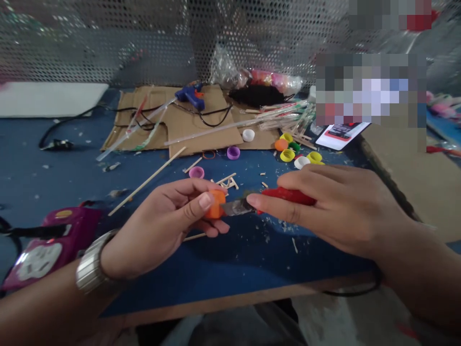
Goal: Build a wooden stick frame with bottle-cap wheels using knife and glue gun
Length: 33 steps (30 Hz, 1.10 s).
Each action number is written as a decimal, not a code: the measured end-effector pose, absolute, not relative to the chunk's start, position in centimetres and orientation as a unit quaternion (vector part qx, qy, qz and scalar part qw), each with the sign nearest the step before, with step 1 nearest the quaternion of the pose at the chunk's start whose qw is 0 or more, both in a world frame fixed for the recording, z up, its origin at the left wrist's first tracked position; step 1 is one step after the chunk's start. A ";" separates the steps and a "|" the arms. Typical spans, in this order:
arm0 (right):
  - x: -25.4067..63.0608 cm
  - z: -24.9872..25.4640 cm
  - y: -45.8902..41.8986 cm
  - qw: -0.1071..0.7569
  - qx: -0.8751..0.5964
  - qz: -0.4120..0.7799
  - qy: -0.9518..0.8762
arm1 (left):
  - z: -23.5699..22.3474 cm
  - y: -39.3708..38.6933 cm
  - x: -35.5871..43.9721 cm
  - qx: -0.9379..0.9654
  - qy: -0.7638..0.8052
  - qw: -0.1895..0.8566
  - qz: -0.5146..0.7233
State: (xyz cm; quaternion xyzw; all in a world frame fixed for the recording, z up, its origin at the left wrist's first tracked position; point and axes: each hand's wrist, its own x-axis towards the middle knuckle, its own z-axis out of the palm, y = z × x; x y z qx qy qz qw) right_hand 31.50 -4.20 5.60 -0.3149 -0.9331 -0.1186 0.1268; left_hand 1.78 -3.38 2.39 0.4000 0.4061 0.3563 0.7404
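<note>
Between the thumb and fingers of my left hand (pixel 173 216) is an orange bottle cap (pixel 216 204), held above the blue table. My right hand (pixel 334 206) grips the red handle of a utility knife (pixel 288 194), thumb and fingers closed round it. The knife's blade (pixel 237 207) points left, its tip at the cap's right side; whether it has cut in is too small to tell. Just behind the cap lie small joined wooden sticks (pixel 228 181) and a pink cap (pixel 196 173).
Several coloured caps (pixel 287 155) lie at the back right, near plastic-wrapped sticks (pixel 284 115). A blue glue gun (pixel 192 97) rests on cardboard (pixel 205 134). A long wooden stick (pixel 147 180) and a purple pouch (pixel 72 230) are on the left. Shavings dot the blue table (pixel 245 269).
</note>
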 end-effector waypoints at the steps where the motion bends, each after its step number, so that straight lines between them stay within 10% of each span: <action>1: 31.4 5.7 -4.3 0.130 -0.313 -0.121 -0.933 | 2.4 -3.4 1.7 0.409 0.407 0.734 0.359; 11: 30.7 4.8 -5.1 0.204 -0.390 0.246 -0.864 | 2.4 -3.8 1.6 0.556 0.428 0.536 0.470; 24: 31.3 5.1 -4.4 0.139 -0.325 -0.068 -0.933 | 2.4 -3.5 1.7 0.505 0.420 0.642 0.396; 33: 30.2 5.1 -5.0 0.202 -0.422 0.271 -0.841 | 3.0 -4.1 1.7 0.568 0.472 0.499 0.453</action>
